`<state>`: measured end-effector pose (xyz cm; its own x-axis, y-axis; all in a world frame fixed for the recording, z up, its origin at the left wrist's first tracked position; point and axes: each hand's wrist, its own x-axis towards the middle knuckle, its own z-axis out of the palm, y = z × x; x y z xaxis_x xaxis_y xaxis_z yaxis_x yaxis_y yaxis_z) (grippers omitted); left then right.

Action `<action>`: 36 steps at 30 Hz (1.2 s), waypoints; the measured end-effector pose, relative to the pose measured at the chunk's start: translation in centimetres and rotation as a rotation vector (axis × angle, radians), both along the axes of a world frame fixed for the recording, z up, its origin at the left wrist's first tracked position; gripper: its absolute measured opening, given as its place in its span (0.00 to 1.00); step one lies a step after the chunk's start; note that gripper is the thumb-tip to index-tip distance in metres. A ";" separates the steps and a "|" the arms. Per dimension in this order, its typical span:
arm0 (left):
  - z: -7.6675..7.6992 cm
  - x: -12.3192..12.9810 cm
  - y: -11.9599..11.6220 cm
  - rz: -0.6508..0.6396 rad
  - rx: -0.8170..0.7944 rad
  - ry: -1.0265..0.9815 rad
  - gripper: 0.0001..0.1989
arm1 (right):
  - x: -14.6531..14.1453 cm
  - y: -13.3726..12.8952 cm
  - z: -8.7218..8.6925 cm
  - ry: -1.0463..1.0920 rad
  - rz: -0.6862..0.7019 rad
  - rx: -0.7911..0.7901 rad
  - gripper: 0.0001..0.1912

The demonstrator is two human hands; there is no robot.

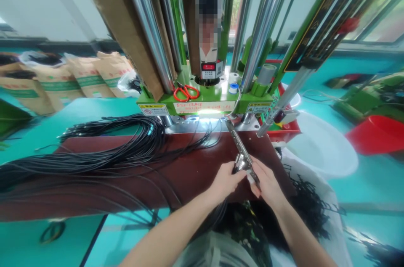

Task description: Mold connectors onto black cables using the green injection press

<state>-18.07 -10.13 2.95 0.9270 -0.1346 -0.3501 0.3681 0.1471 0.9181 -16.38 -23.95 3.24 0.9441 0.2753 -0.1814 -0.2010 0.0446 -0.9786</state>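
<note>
Both hands meet over the right part of the brown bench (195, 166), near its front edge. The right hand (267, 181) has its fingers wrapped along the near end of a slotted metal bar (240, 146); the left hand (225, 179) has its fingers closed on a shiny metal fitting (241, 162) against the bar's side. Whether fitting and bar are joined, I cannot tell. The bar slants across the bench, its far end at the back edge by the press plate (186, 126). Black cables (126, 153) spread over the bench's left side, some running to the plate.

The step in hand looks like working the fitting at the bar. The next move seems to call for a steady right grip, careful left fingers and no snagging on the cables.
</note>
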 end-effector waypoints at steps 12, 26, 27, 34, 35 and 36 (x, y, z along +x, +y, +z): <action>0.7 0.2 0.9 0.097 -0.097 -0.174 0.12 | -0.5 0.3 0.3 -0.008 -0.065 -0.055 0.28; 0.9 0.8 0.6 0.037 -0.148 0.067 0.17 | 0.2 -0.2 0.0 0.047 0.016 0.042 0.26; 1.0 0.9 0.7 0.043 -0.148 0.066 0.17 | 0.2 -0.3 0.1 0.048 0.018 0.045 0.26; 0.5 0.8 0.5 0.104 -0.082 0.037 0.17 | 0.0 -0.1 0.4 0.001 0.021 -0.058 0.26; 0.3 0.7 0.5 0.117 -0.063 0.016 0.17 | -0.1 -0.1 0.4 -0.020 0.029 -0.102 0.27; 0.1 0.7 0.5 0.131 -0.043 -0.010 0.17 | -0.1 0.0 0.4 -0.041 0.040 -0.147 0.27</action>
<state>-17.40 -9.66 3.04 0.9410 -0.0275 -0.3374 0.3343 0.2328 0.9133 -16.49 -23.98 3.60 0.9402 0.2862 -0.1845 -0.1599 -0.1074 -0.9813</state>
